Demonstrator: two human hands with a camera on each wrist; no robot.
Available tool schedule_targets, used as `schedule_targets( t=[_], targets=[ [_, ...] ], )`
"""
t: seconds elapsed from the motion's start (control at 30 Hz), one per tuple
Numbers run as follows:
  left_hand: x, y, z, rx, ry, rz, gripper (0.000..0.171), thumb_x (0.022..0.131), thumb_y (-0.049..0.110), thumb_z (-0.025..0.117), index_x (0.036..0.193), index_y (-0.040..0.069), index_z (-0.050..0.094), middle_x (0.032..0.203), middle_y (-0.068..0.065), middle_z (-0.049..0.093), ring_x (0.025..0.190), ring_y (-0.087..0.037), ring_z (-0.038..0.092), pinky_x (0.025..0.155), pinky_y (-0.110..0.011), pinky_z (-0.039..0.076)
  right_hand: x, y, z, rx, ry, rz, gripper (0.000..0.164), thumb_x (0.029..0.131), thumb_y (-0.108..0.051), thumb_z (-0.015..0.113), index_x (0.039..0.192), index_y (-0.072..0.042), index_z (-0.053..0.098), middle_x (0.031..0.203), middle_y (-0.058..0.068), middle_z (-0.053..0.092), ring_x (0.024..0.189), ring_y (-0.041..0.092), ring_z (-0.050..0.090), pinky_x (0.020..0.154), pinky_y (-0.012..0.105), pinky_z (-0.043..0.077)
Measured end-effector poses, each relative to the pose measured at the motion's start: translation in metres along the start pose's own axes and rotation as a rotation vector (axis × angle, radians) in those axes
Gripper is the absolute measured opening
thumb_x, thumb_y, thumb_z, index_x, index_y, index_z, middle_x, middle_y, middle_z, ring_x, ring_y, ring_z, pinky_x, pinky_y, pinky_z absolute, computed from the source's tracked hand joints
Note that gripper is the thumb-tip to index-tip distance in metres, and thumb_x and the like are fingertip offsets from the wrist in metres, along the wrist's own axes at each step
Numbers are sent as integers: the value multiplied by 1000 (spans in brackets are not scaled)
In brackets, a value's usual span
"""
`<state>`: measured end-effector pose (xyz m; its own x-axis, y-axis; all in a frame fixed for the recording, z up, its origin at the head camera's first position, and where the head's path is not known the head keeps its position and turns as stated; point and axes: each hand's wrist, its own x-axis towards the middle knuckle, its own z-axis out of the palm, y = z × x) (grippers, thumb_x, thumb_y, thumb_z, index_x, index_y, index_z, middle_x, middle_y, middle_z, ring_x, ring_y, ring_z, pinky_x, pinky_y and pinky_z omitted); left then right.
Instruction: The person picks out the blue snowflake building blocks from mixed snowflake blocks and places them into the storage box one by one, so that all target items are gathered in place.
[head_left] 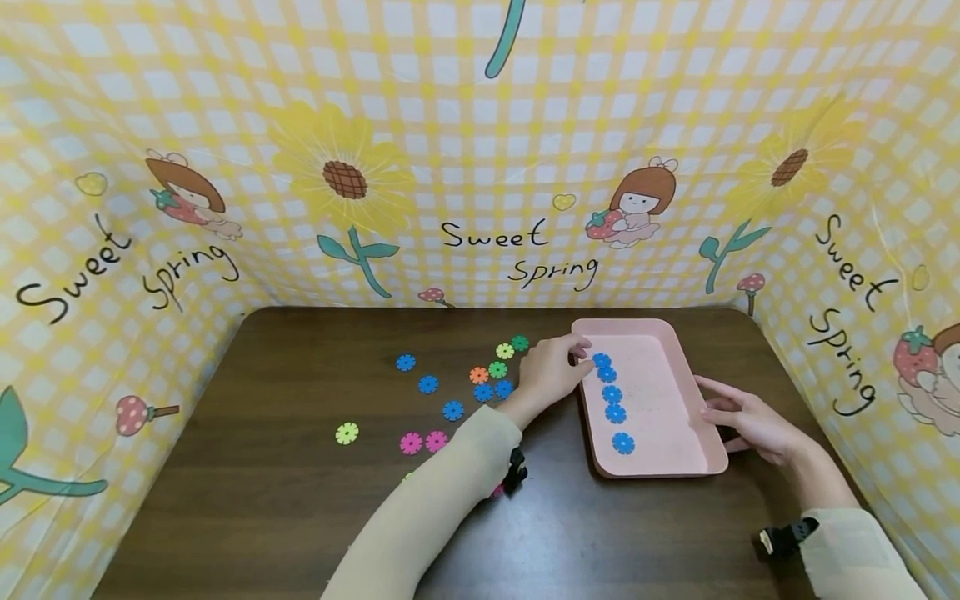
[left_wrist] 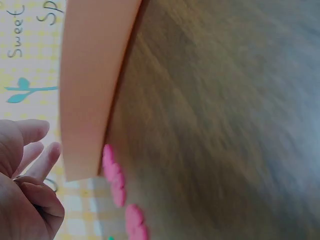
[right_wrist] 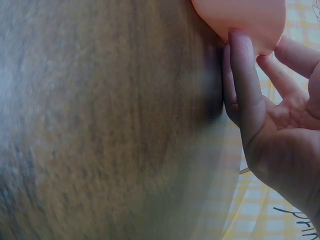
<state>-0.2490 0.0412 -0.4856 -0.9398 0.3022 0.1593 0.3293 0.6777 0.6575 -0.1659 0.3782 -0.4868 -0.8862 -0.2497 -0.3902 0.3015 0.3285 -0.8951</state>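
Observation:
A pink tray (head_left: pixel 675 417) lies on the table, with several blue notched discs (head_left: pixel 612 393) in a rough column along its left side. Over the tray's left rim reaches my left hand (head_left: pixel 551 367), its fingertips close to the topmost blue disc. In the left wrist view, the fingers of that hand (left_wrist: pixel 35 165) are loosely bent, with a gap between them and no disc visible. At the tray's right wall, my right hand (head_left: pixel 757 421) touches the side with extended fingers; the right wrist view shows a fingertip (right_wrist: pixel 242 42) against the pink wall.
Left of the tray, loose discs are scattered: several blue ones (head_left: pixel 453 410), pink ones (head_left: pixel 411 442), an orange one (head_left: pixel 478 375), green ones (head_left: pixel 520 342) and yellow ones (head_left: pixel 347 433). My left sleeve (head_left: pixel 427 500) covers part of them. Yellow checked cloth (head_left: pixel 480 167) encloses the dark wooden table (head_left: pixel 247 467).

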Motion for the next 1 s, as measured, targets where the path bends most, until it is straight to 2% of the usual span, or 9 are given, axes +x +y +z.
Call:
schedule_targets(
  t=[0.23, 0.37, 0.5, 0.63, 0.77, 1.0],
  targets=[
    [-19, -4, -31, -96, -5, 11, 32, 98, 38, 73, 126, 23, 73, 107, 13, 76, 67, -2, 60, 49, -27, 42, 0, -1, -3, -3, 3, 2, 78, 106, -19, 61, 165, -5, 13, 140, 32, 49, 103, 25, 69, 80, 53, 60],
    [-33, -9, -52, -102, -2, 9, 31, 98, 40, 74, 124, 24, 73, 108, 14, 75, 58, -7, 55, 47, -29, 39, 0, -2, -3, -4, -2, 3, 78, 106, -19, 61, 166, -6, 13, 138, 29, 53, 102, 25, 70, 80, 53, 60],
    [-47, -20, -70, -91, 6, 4, 31, 98, 41, 73, 125, 25, 73, 109, 14, 75, 51, -8, 47, 47, -27, 34, -1, -3, -3, -9, -11, -10, 77, 107, -18, 60, 165, -4, 11, 140, 31, 51, 102, 24, 70, 79, 53, 60],
    [-60, -35, -85, -86, 28, -17, 32, 97, 41, 73, 125, 26, 73, 109, 14, 75, 45, -8, 37, 43, -25, 28, -2, -3, -1, -31, -8, -12, 77, 107, -18, 60, 165, -2, 11, 143, 36, 46, 103, 24, 69, 79, 53, 60],
    [-74, -56, -102, -89, 71, -57, 33, 96, 39, 76, 125, 24, 74, 110, 12, 75, 43, -10, 33, 41, -25, 25, -1, -3, 1, -47, 7, 6, 77, 106, -20, 61, 165, -3, 13, 146, 39, 43, 103, 24, 69, 79, 52, 60],
    [-98, -101, -132, -31, 139, -135, 30, 95, 39, 77, 123, 26, 74, 107, 11, 75, 51, -15, 44, 45, -32, 29, -2, -4, 3, -67, -5, -10, 77, 107, -20, 59, 165, -3, 11, 148, 43, 37, 105, 25, 68, 79, 52, 60]
  ],
)
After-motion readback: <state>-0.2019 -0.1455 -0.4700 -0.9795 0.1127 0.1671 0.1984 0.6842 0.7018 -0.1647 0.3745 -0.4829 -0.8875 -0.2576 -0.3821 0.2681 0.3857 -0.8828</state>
